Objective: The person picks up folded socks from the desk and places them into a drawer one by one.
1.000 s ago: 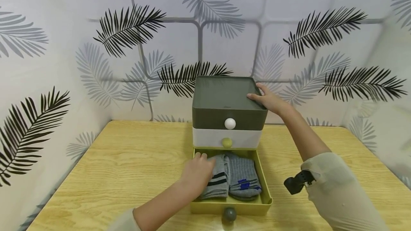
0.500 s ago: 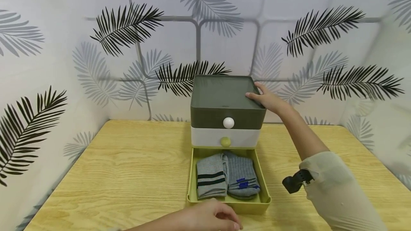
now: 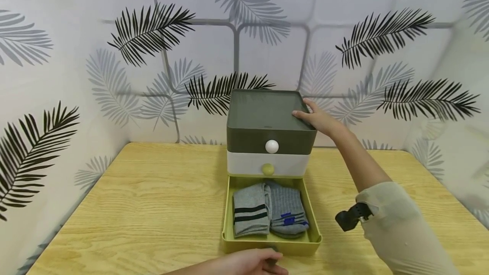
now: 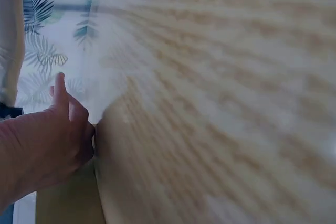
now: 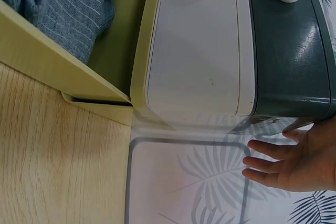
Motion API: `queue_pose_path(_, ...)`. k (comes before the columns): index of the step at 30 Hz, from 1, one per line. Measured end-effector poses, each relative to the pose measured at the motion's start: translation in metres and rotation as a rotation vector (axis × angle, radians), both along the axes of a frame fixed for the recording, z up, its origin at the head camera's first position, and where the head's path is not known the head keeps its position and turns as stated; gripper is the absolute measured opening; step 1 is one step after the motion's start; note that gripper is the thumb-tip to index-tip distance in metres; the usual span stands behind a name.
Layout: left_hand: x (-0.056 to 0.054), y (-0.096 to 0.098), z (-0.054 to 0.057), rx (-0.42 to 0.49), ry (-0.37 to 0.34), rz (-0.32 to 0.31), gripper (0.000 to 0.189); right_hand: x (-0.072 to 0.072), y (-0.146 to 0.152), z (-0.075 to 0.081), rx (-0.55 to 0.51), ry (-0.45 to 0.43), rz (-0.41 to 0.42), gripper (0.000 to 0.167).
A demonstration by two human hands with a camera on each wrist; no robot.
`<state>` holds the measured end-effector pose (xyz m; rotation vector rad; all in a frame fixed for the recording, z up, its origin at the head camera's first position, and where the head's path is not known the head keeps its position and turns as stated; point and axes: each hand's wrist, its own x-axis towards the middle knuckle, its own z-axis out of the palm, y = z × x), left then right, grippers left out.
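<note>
A yellow-green drawer (image 3: 273, 247) is pulled out from the bottom of a three-tier drawer box. Two folded socks lie in it side by side: a light grey sock with black stripes (image 3: 250, 198) and a darker ribbed sock with blue marks (image 3: 286, 203). At the drawer front, my left hand (image 3: 248, 263) pinches the dark round drawer knob (image 3: 271, 261), most of which the fingers hide. My right hand (image 3: 320, 118) rests at the box's top right edge, thumb on the grey-green top (image 3: 265, 109); the right wrist view shows its other fingers stretched out along the side.
Above the drawer sit a white tier (image 3: 244, 164) with a yellow-green knob (image 3: 268, 169) and a dark tier with a white knob (image 3: 271, 146). The box stands on a wood-grain table (image 3: 164, 194) before a leaf-patterned backdrop (image 3: 275, 3).
My left hand has left the striped sock, moved toward me past the drawer's front and taken hold of its knob. The right hand stays at the box's top edge.
</note>
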<state>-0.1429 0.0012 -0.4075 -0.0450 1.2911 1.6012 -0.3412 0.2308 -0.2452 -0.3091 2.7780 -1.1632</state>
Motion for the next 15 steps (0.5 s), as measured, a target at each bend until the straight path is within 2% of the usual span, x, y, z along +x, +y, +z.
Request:
queue_pose_path(3,-0.0023,0.0009,-0.0024,0.086,-0.047,0.098,0.022,0.0005,-0.0001,0.0000,-0.002,-0.003,-0.001,0.077)
queue_pose_path(6,-0.0045,0.0022,-0.0021,0.129,-0.114,0.142,0.021,0.0008,-0.0003,-0.0001,-0.006,-0.008,-0.002,0.077)
queue_pose_path(11,-0.0054,0.0019,-0.0003,0.155,-0.167,0.145,0.023,0.0012,-0.0002,0.0005,-0.008,-0.008,-0.004,0.077)
queue_pose_path(15,-0.0067,0.0007,0.0022,0.174,-0.178,0.130,0.024,0.0013,0.0000,0.0015,-0.015,-0.011,-0.002,0.077)
